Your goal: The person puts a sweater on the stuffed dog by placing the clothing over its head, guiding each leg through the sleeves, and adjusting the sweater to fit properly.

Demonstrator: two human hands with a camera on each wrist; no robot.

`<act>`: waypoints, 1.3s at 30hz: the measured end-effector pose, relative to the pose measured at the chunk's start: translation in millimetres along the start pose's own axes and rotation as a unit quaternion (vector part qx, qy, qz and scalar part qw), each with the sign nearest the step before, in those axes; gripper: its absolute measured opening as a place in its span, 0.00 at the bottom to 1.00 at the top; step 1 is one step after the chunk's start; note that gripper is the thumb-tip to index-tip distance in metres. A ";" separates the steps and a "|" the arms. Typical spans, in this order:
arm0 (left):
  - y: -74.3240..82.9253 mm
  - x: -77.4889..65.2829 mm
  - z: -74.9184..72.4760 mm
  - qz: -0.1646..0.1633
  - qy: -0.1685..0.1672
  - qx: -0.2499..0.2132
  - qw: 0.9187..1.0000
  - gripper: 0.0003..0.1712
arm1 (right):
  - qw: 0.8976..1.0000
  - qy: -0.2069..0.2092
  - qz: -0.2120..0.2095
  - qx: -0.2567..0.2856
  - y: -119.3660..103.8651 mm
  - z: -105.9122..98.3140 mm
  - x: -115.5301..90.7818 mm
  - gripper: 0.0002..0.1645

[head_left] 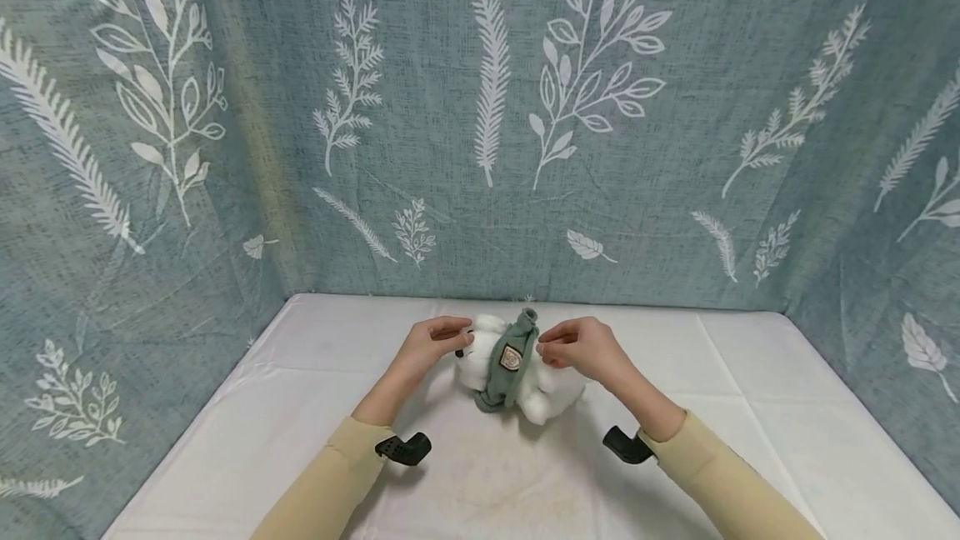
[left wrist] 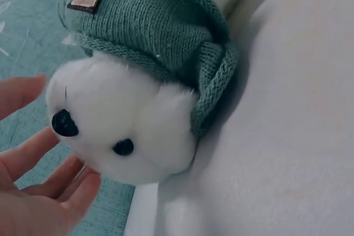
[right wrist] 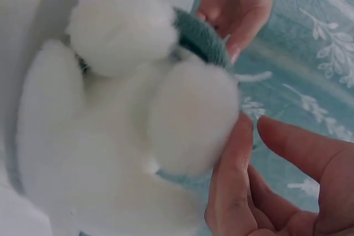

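Note:
A white plush bear (head_left: 476, 363) wearing a green knitted sweater (left wrist: 160, 20) lies on its side on the table, head to the left. A small patch (head_left: 511, 357) sits on the sweater. By its black nose (left wrist: 65, 122) and eye, my left hand (head_left: 441, 343) rests its fingertips on or very near the head, thumb apart from it. On the other side, my right hand (head_left: 582, 347) touches a fluffy white paw (right wrist: 193, 117) with its fingers, while the thumb stands off from the plush. Neither hand closes round the bear.
A white cloth covers the table (head_left: 247, 440), with creases and a faint stain in front of the bear. A blue-green curtain (head_left: 435, 107) with white leaf prints hangs behind and on both sides. Black wrist mounts (head_left: 405, 448) sit at both cuffs.

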State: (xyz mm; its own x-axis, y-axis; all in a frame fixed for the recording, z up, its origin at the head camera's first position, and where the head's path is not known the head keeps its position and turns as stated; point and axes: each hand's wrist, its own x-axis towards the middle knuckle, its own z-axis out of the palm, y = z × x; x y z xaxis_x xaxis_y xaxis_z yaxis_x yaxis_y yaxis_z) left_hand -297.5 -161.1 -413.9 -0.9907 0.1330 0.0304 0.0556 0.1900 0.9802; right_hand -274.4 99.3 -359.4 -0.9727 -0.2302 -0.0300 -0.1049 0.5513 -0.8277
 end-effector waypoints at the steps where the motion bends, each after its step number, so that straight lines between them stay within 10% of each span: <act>1: 0.7 -1.0 0.2 0.005 0.003 0.003 1.000 0.23 | 1.000 -0.003 0.005 0.004 0.0 0.6 2.0 0.11; 16: 3.5 -8.8 9.5 0.023 0.028 0.038 0.999 0.22 | 0.995 0.011 0.077 0.065 9.2 20.1 26.4 0.15; 39: -0.8 -8.2 12.5 0.044 0.084 0.119 0.988 0.17 | 0.998 0.051 -0.002 -0.033 20.2 9.4 -22.5 0.07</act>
State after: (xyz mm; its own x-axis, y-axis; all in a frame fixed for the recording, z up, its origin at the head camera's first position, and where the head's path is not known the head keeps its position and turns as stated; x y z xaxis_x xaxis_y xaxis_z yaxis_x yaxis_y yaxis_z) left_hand -288.0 -150.2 -417.4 -0.9861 -0.0006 0.1660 0.1512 0.4103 0.8993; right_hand -252.7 108.1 -380.7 -0.9878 -0.1522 0.0328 -0.1191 0.6029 -0.7889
